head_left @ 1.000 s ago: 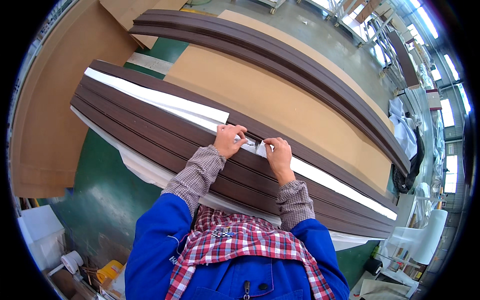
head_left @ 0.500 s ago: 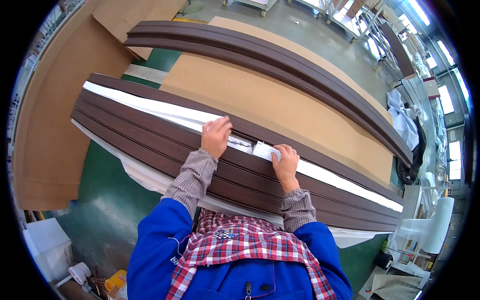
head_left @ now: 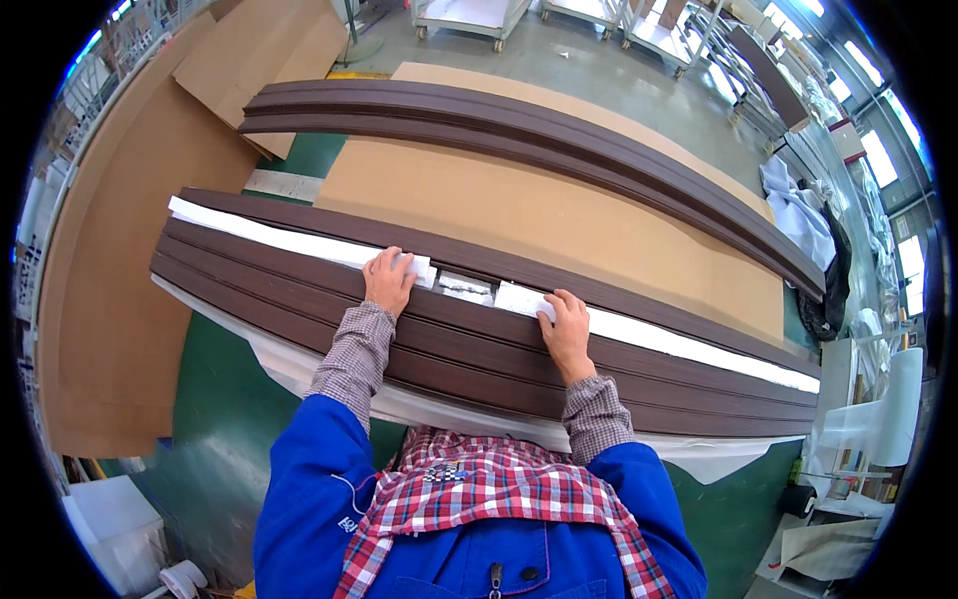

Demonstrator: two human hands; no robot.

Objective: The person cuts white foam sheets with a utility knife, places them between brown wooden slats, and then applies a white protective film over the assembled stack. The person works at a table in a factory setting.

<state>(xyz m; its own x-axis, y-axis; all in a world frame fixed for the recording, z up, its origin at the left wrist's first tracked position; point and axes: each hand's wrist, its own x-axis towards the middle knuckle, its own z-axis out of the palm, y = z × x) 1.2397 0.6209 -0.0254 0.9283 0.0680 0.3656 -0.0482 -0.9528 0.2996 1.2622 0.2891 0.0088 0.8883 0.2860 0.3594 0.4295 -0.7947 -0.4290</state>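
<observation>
Your left hand rested on the inner end of the left white strip, fingers bent over it; whether they pinched it, you could not tell. Your right hand had its thumb and fingers against the right white strip, near its inner end, and its grip was equally unclear. Both strips lay lengthwise along the brown panel in front of you, sloping from far left to near right. Between their facing ends lay a short gap showing a crinkled whitish patch, slightly nearer your left hand. Pale lettering marked your blue sleeve, too small to make out; you saw no label on either strip.
</observation>
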